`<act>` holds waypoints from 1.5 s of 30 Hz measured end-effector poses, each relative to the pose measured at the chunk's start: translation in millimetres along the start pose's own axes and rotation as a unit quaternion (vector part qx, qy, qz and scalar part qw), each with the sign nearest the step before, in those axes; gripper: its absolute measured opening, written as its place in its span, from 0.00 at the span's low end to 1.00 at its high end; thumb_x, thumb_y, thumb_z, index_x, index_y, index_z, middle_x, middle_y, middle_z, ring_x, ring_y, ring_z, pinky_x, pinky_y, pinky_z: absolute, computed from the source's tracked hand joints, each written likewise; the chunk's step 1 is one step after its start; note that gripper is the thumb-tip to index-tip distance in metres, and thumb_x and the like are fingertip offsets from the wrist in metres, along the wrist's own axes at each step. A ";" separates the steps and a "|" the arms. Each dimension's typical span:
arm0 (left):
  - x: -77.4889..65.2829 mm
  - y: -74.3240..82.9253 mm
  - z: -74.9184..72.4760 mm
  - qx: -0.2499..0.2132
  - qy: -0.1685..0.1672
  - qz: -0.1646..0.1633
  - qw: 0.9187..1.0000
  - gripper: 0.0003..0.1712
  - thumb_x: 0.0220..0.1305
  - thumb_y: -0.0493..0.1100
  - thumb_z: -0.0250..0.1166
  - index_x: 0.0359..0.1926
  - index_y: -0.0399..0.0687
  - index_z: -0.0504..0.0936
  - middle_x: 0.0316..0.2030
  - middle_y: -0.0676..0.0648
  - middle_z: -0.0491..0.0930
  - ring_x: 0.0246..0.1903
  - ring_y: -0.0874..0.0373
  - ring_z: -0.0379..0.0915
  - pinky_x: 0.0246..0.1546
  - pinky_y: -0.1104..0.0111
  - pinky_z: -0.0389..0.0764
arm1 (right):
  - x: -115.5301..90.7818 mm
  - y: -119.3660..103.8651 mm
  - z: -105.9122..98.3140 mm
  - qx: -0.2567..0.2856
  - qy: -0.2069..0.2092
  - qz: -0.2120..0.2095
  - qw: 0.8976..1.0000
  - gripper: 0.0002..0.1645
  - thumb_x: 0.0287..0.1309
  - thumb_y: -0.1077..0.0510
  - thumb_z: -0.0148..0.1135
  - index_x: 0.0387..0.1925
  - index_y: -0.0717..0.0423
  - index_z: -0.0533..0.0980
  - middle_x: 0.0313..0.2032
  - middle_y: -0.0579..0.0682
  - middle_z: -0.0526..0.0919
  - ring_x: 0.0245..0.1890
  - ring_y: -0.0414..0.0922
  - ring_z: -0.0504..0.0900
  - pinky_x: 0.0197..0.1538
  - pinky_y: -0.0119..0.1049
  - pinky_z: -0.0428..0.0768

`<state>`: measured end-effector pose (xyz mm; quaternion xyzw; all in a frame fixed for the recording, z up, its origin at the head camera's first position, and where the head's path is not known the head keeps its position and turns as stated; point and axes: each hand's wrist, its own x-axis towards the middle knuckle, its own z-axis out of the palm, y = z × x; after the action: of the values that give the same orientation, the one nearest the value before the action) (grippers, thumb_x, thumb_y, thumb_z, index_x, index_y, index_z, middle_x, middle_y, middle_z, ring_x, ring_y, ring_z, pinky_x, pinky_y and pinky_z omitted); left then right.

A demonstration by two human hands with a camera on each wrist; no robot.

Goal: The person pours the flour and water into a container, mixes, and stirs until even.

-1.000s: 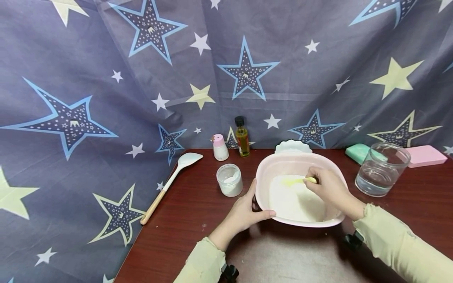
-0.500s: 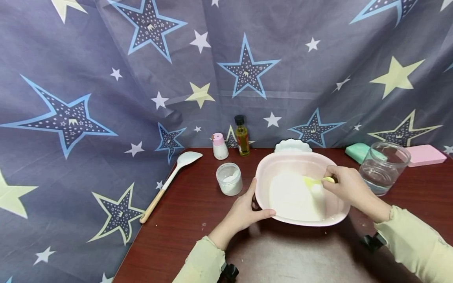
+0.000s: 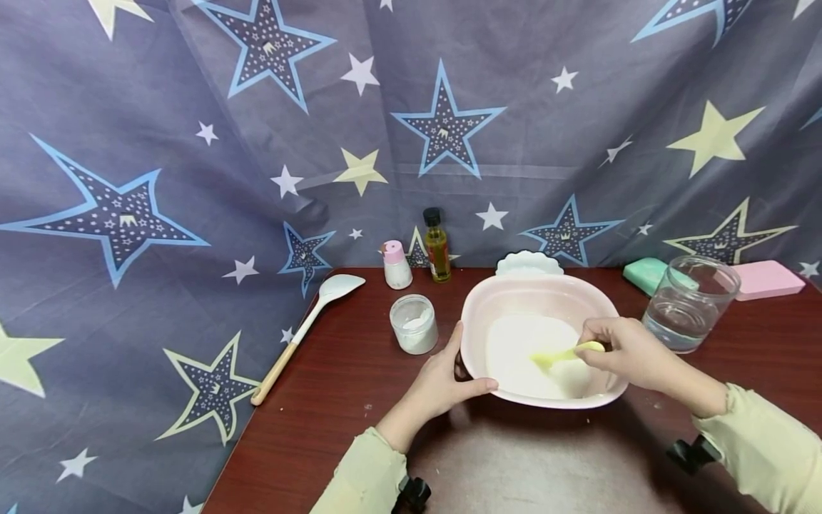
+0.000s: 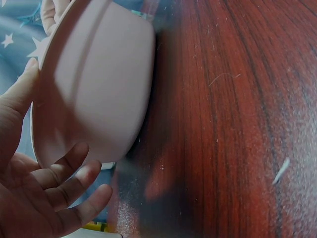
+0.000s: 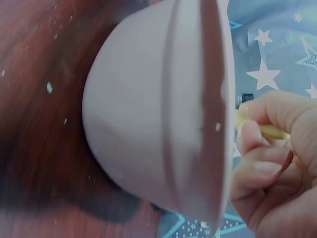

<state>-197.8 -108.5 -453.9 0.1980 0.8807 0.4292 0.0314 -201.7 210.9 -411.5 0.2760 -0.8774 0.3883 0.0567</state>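
A pale pink basin point(image 3: 472, 343) stands on the table, its floor covered by a smooth white substance point(image 3: 514, 357). My left hand point(image 3: 443, 382) holds the basin's left side, thumb at the near rim and fingers along the outer wall. In the left wrist view, the fingers of that left hand point(image 4: 47, 186) are spread below the basin wall point(image 4: 114, 74). My right hand point(image 3: 632, 353) pinches a small yellow spoon-like utensil point(image 3: 561, 355), whose far end dips into the white substance. In the right wrist view, the basin wall point(image 5: 133, 99) hides most of the utensil point(image 5: 272, 131).
Left of the basin stand an open jar of white powder point(image 3: 414, 332), a pink-capped shaker point(image 3: 397, 271) and an oil bottle point(image 3: 438, 250). A long-handled ladle point(image 3: 302, 332) lies further left. At right are a glass of water point(image 3: 683, 321), a green block point(image 3: 642, 275) and a pink block point(image 3: 767, 280).
My right hand swept the yellow utensil rightward through the basin, then back left and nearer to me. The left hand has kept its hold on the basin.
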 end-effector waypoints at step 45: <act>-0.5 1.7 -0.4 0.005 0.003 -0.001 1.000 0.64 0.50 0.61 0.75 0.77 0.48 0.46 0.34 0.57 0.77 0.34 0.54 0.76 0.34 0.72 0.74 | 16.1 9.6 -12.4 -0.149 0.057 0.095 0.983 0.11 0.48 0.63 0.66 0.19 0.50 0.73 0.14 0.41 0.64 0.18 0.41 0.63 0.23 0.34 0.60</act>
<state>-196.9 -108.0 -452.4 0.1961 0.8831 0.4253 0.0288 -221.8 217.9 -404.1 0.1575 -0.9431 0.2716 0.1100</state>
